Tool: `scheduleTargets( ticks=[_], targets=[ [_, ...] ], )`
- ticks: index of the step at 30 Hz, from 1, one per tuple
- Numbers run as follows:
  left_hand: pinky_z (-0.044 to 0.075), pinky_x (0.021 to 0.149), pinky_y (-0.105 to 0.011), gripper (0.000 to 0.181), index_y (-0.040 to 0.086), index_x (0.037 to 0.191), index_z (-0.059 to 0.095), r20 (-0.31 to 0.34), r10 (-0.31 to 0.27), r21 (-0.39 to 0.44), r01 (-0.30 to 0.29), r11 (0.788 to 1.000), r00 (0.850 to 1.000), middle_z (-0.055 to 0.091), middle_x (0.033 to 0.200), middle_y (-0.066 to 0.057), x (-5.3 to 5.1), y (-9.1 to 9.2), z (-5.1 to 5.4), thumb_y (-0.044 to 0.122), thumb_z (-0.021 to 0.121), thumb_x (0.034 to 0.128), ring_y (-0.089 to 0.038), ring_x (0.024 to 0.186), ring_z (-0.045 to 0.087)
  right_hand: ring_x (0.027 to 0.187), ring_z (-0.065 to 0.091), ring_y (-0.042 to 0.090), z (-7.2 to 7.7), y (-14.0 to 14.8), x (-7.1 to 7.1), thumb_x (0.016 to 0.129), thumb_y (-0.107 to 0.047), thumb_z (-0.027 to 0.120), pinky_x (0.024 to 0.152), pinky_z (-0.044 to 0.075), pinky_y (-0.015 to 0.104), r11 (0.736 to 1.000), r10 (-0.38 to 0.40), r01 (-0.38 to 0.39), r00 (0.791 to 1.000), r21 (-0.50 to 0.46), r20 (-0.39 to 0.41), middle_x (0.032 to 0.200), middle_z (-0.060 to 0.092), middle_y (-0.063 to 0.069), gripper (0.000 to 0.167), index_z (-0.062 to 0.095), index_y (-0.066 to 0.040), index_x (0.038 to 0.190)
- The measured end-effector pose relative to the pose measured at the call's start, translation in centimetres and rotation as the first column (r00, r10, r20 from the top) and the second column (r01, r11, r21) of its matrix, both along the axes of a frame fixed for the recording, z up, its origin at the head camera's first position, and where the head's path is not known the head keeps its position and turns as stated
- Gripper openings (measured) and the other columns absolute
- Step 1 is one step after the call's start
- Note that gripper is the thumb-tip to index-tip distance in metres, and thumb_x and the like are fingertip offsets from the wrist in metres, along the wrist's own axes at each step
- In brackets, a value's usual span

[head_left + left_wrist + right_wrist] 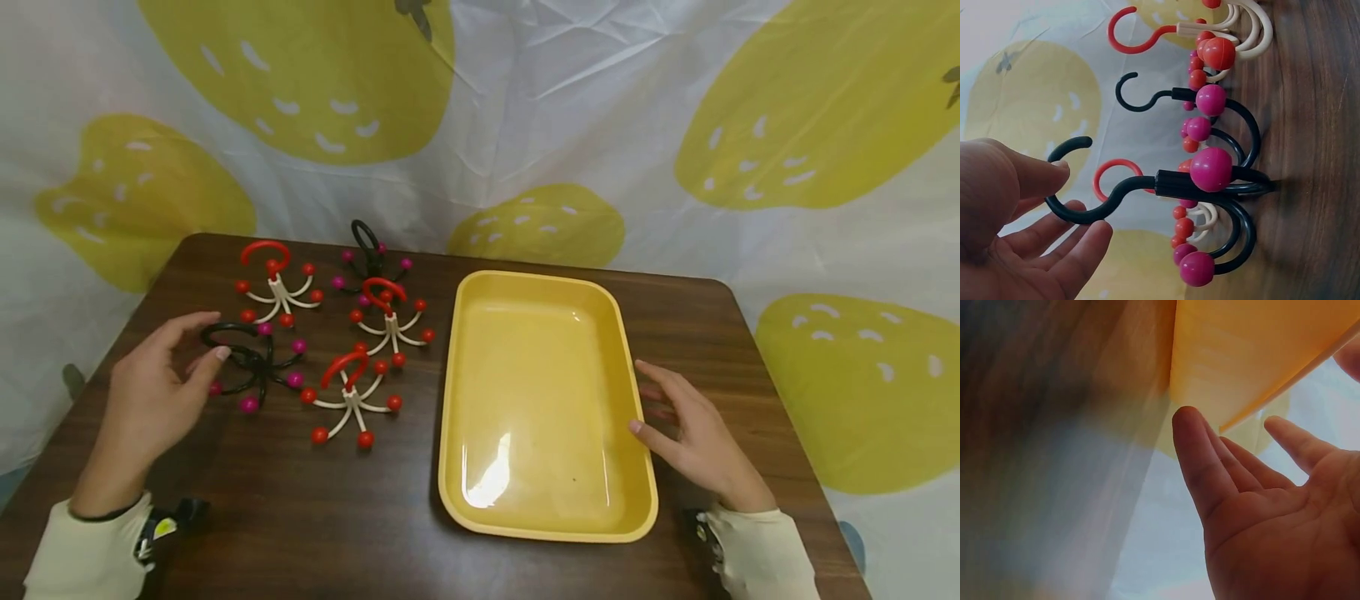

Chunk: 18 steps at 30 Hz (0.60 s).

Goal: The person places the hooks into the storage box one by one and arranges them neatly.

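Observation:
In the head view my left hand (pixel 161 400) is at the curved hook of a black multi-arm hook hanger (pixel 258 362) with magenta ball tips. Thumb and fingers lie on either side of that hook (pixel 1079 215) with space between them; contact is hard to tell. The hanger stands on its arms on the table. My right hand (pixel 693 433) is at the right side of a yellow tray (pixel 447 417), fingers spread, thumb near the rim. The right wrist view shows the fingers (pixel 1200 465) extended beside the tray's wall (pixel 1235 356).
A second black hanger (pixel 372 265) stands at the back. Three white hangers with red hooks and red balls stand around: one back left (pixel 277 292), one near the tray (pixel 391 325), one in front (pixel 351 400). Behind the brown table (pixel 315 525) hangs a fruit-print cloth (pixel 495 108).

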<state>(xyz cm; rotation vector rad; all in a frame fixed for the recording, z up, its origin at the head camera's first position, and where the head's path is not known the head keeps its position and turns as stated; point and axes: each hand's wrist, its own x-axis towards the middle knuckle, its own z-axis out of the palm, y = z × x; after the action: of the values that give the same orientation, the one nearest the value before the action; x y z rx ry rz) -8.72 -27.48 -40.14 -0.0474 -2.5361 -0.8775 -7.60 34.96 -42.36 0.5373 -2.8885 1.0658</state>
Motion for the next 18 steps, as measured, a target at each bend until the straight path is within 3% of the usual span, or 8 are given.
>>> scheduleTargets(
  ticks=[3,8,11,15,18],
  targets=[
    [0.035,0.060,-0.005,0.042,0.010,0.137,0.068,0.003,0.014,0.014,-0.014,1.000,1.000,0.074,0.108,-0.023,-0.1,0.0,-0.2,0.011,0.077,0.0965,0.028,0.073,0.043,0.130,0.065,0.016,-0.3,0.2,0.0,0.098,-0.013,0.078,0.097,0.057,0.019,0.997,0.015,-0.012,0.999,-0.075,0.044,0.157,0.052,0.015,0.079,0.036,-0.020,0.165],
    [0.035,0.062,-0.003,0.038,0.011,0.135,0.070,0.004,0.045,0.042,-0.045,0.998,0.999,0.074,0.100,-0.018,-0.4,0.1,-0.6,0.010,0.075,0.0977,0.023,0.071,0.043,0.128,0.060,-0.004,-0.9,0.2,0.0,0.099,-0.003,0.073,0.092,0.060,0.021,0.978,0.060,-0.040,0.994,-0.205,0.093,0.155,0.053,0.021,0.075,0.037,-0.016,0.164],
    [0.035,0.059,-0.007,0.034,0.012,0.132,0.072,0.001,0.063,0.072,-0.063,0.995,0.998,0.069,0.092,-0.001,-0.5,0.3,-0.8,0.009,0.074,0.0986,0.016,0.069,0.045,0.128,0.060,-0.003,-1.2,0.2,0.0,0.099,0.000,0.071,0.092,0.060,0.021,0.967,0.070,-0.040,0.991,-0.252,0.111,0.157,0.051,0.022,0.074,0.037,-0.013,0.164],
    [0.037,0.054,-0.009,0.028,0.009,0.128,0.074,-0.001,0.062,0.156,-0.061,0.986,0.998,0.061,0.088,0.032,-0.8,0.3,-1.0,0.008,0.072,0.1003,0.022,0.076,0.052,0.128,0.061,0.000,-1.5,0.1,0.0,0.099,0.003,0.069,0.092,0.060,0.021,0.954,0.081,-0.037,0.987,-0.297,0.138,0.157,0.048,0.023,0.074,0.036,-0.010,0.164],
    [0.039,0.052,-0.008,0.026,0.008,0.127,0.074,-0.005,0.042,0.216,-0.040,0.976,0.999,0.059,0.088,0.042,-1.1,0.3,-1.2,0.008,0.072,0.1007,0.024,0.080,0.058,0.127,0.061,0.002,-1.5,0.0,0.0,0.099,0.004,0.068,0.091,0.060,0.021,0.946,0.091,-0.039,0.985,-0.321,0.147,0.155,0.047,0.026,0.074,0.035,-0.008,0.164]
  ],
)
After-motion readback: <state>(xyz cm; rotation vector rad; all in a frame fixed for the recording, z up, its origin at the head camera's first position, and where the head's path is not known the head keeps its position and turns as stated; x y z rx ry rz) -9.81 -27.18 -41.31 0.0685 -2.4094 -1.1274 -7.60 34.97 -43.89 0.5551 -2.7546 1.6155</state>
